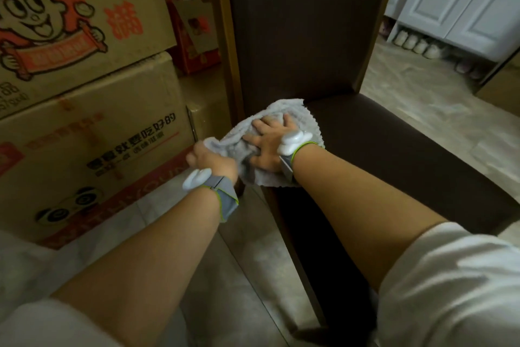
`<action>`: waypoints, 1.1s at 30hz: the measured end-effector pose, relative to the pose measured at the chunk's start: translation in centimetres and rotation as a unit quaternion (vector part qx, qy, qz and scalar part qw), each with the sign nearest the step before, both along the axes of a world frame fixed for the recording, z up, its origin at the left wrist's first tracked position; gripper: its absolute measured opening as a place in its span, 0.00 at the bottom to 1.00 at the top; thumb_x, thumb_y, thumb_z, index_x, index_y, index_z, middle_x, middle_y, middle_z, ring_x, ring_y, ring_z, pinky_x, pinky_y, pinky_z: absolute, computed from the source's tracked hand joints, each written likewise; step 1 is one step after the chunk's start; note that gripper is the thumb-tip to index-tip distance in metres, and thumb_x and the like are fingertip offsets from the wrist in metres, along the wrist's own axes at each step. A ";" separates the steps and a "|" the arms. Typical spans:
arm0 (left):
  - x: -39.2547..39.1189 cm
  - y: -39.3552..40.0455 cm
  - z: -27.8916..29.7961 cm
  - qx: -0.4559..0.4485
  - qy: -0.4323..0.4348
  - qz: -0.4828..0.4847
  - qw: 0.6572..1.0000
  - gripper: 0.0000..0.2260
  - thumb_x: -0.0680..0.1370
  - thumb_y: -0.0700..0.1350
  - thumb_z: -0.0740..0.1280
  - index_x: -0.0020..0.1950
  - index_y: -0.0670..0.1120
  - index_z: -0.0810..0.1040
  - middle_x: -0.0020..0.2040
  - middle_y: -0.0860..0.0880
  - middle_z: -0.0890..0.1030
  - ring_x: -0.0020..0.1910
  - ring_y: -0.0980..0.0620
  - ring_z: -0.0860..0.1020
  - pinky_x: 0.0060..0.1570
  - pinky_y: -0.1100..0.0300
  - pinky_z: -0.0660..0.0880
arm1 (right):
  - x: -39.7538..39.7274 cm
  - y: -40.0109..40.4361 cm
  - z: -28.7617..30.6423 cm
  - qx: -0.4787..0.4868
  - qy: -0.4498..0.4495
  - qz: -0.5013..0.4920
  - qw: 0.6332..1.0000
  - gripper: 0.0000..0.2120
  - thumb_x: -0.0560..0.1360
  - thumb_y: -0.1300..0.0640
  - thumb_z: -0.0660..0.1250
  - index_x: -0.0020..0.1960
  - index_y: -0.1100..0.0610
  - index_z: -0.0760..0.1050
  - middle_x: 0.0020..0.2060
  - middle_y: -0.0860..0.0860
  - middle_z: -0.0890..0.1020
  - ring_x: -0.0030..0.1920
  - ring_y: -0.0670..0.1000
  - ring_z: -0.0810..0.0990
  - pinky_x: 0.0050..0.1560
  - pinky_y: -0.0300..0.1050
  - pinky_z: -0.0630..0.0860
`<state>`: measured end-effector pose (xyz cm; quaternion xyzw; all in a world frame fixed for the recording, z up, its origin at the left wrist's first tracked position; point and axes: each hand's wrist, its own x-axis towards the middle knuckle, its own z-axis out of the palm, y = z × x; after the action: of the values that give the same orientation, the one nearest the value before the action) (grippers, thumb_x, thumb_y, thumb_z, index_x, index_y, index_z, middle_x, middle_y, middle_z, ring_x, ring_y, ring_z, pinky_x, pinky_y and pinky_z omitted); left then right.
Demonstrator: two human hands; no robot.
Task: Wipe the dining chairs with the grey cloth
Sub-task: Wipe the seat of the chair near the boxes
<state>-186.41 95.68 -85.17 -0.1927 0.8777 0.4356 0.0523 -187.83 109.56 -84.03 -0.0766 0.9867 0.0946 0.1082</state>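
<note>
- Head view: the grey cloth (278, 133) lies crumpled on the near-left corner of a dining chair's dark brown seat (394, 149), right where the seat meets the upright backrest (304, 23).
- The right hand (270, 141) presses flat on top of the cloth, fingers spread apart, its grip not closed around anything.
- The left hand (209, 159) has its grip clamped on the cloth's left edge, which hangs just off the side of the seat.
- Both wrists carry grey bands with green trim and a white plastic piece; white sleeves cover the upper arms.
- The chair has a wooden frame (225, 37) running up the left side of the backrest.
- To the left, two printed cardboard boxes (84, 93) are stacked on the tiled floor (253, 262), with a red box (194, 37) behind them.
- At upper right, a white cabinet (455, 0) stands with pale shoes (416, 44) lined up beneath it.
</note>
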 end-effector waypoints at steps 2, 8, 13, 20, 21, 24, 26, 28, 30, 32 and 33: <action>-0.6 0.3 0.1 -0.005 0.101 -0.037 0.994 0.23 0.75 0.38 0.63 0.71 0.46 0.66 0.71 0.43 0.63 0.68 0.41 0.66 0.67 0.55 0.64 | 0.7 -0.4 0.1 0.014 -0.006 0.008 1.000 0.31 0.73 0.33 0.51 0.75 0.36 0.53 0.79 0.49 0.47 0.78 0.54 0.42 0.71 0.70 0.39; 2.4 2.5 0.8 0.017 0.226 -0.273 0.935 0.14 0.74 0.32 0.61 0.55 0.44 0.79 0.60 0.44 0.75 0.58 0.47 0.74 0.53 0.70 0.64 | 9.2 -0.8 -0.5 0.026 -0.017 -0.024 0.999 0.38 0.74 0.35 0.54 0.78 0.43 0.44 0.78 0.50 0.37 0.77 0.55 0.33 0.68 0.73 0.36; 9.3 2.6 0.2 0.050 0.277 -0.396 0.874 0.12 0.75 0.35 0.63 0.55 0.46 0.79 0.58 0.49 0.77 0.60 0.54 0.74 0.60 0.72 0.64 | 19.0 -0.2 -0.3 -0.035 0.039 -0.049 0.997 0.39 0.72 0.33 0.55 0.78 0.44 0.47 0.79 0.53 0.42 0.77 0.57 0.37 0.68 0.74 0.38; 15.3 3.3 -1.9 -0.010 0.297 -0.511 0.807 0.19 0.80 0.49 0.55 0.69 0.45 0.72 0.70 0.49 0.70 0.70 0.54 0.66 0.71 0.61 0.60 | 25.5 3.1 -0.6 -0.121 0.122 -0.109 0.979 0.37 0.71 0.30 0.55 0.77 0.42 0.56 0.79 0.48 0.51 0.78 0.53 0.45 0.74 0.67 0.44; 15.0 4.1 -1.5 -0.044 0.302 -0.543 0.783 0.21 0.80 0.51 0.53 0.70 0.45 0.71 0.72 0.49 0.69 0.72 0.53 0.64 0.73 0.60 0.57 | 25.9 3.6 -0.6 -0.129 0.136 -0.122 0.975 0.39 0.71 0.29 0.55 0.77 0.43 0.55 0.79 0.48 0.52 0.78 0.53 0.47 0.74 0.66 0.45; 13.9 6.5 -0.5 -0.139 0.292 -0.628 0.708 0.26 0.80 0.57 0.49 0.76 0.47 0.62 0.77 0.51 0.60 0.76 0.56 0.55 0.76 0.59 0.46 | 26.5 5.5 -0.7 -0.145 0.149 -0.165 0.964 0.42 0.70 0.25 0.52 0.78 0.43 0.49 0.79 0.47 0.52 0.78 0.52 0.46 0.75 0.65 0.44; 13.4 9.0 0.0 -0.169 0.293 -0.655 0.676 0.28 0.80 0.60 0.47 0.77 0.49 0.58 0.78 0.53 0.57 0.77 0.57 0.52 0.75 0.60 0.42 | 26.9 7.5 -0.6 -0.145 0.153 -0.196 0.958 0.43 0.69 0.24 0.50 0.78 0.42 0.47 0.79 0.47 0.51 0.78 0.51 0.45 0.75 0.63 0.42; 12.9 11.1 0.2 -0.189 0.297 -0.669 0.655 0.28 0.80 0.60 0.48 0.77 0.50 0.56 0.78 0.53 0.55 0.77 0.57 0.51 0.74 0.61 0.42 | 26.9 9.1 -0.6 -0.153 0.152 -0.216 0.952 0.44 0.68 0.23 0.48 0.78 0.42 0.46 0.79 0.47 0.50 0.78 0.51 0.44 0.75 0.62 0.40; 12.6 14.0 0.5 -0.197 0.290 -0.683 0.641 0.27 0.81 0.60 0.50 0.78 0.50 0.55 0.79 0.53 0.54 0.77 0.56 0.51 0.74 0.61 0.42 | 27.0 11.3 -0.7 -0.167 0.155 -0.244 0.943 0.45 0.66 0.22 0.47 0.78 0.41 0.46 0.79 0.46 0.49 0.78 0.50 0.43 0.75 0.60 0.38; 12.3 16.1 0.5 -0.194 0.278 -0.689 0.640 0.27 0.81 0.59 0.51 0.78 0.50 0.55 0.79 0.53 0.54 0.77 0.56 0.51 0.74 0.60 0.42 | 26.7 13.0 -0.7 -0.178 0.155 -0.259 0.937 0.46 0.65 0.22 0.47 0.78 0.41 0.48 0.79 0.45 0.48 0.78 0.50 0.43 0.75 0.59 0.37; 12.2 17.3 0.6 -0.193 0.273 -0.695 0.637 0.27 0.81 0.59 0.52 0.78 0.51 0.55 0.79 0.54 0.54 0.77 0.56 0.51 0.74 0.60 0.43 | 26.7 13.8 -0.7 -0.182 0.160 -0.271 0.932 0.45 0.65 0.22 0.47 0.78 0.41 0.48 0.79 0.45 0.49 0.78 0.50 0.43 0.75 0.59 0.37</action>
<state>-174.23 112.94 -84.61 0.5958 0.7913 0.1240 0.0589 -161.17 123.38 -84.77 0.1910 0.9745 -0.1087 -0.0456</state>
